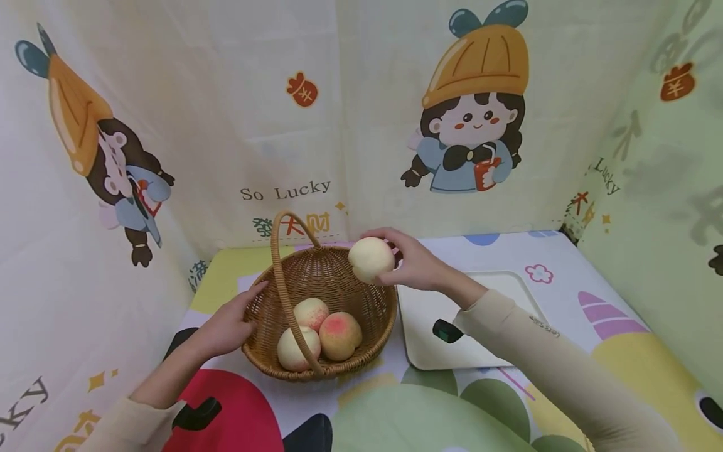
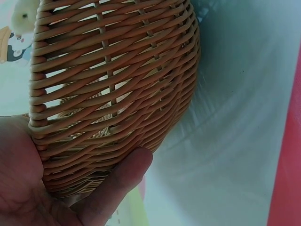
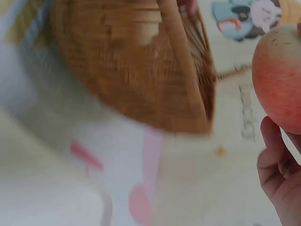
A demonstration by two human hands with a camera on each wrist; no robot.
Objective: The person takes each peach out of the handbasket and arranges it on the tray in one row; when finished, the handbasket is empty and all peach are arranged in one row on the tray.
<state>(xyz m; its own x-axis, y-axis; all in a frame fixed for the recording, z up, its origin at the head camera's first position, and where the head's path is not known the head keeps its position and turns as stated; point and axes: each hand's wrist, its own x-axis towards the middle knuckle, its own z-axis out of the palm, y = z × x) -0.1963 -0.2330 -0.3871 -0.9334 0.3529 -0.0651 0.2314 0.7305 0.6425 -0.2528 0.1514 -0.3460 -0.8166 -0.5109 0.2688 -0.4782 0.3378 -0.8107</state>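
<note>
In the head view, my right hand [image 1: 415, 260] grips a pale peach [image 1: 371, 259] above the far right rim of a wicker basket [image 1: 375, 333]. The right wrist view shows red blush on that peach [image 3: 280, 80], with fingers curled against it. Inside the basket lie a pale pink peach [image 1: 310, 312], a cream one [image 1: 297, 349] and a darker one with a red top [image 1: 341, 336]. My left hand [image 1: 226, 326] holds the basket's left side. Seen from the left wrist, the thumb [image 2: 124, 176] presses on the outer weave [image 2: 122, 84], the palm close by the rim.
A white tray [image 1: 426, 342] lies right of the basket, partly under my right forearm. The basket's tall handle [image 1: 280, 276] arches over its opening. A printed cloth [image 1: 395, 414] covers the table, and patterned fabric walls [image 1: 361, 125] stand at the back and sides.
</note>
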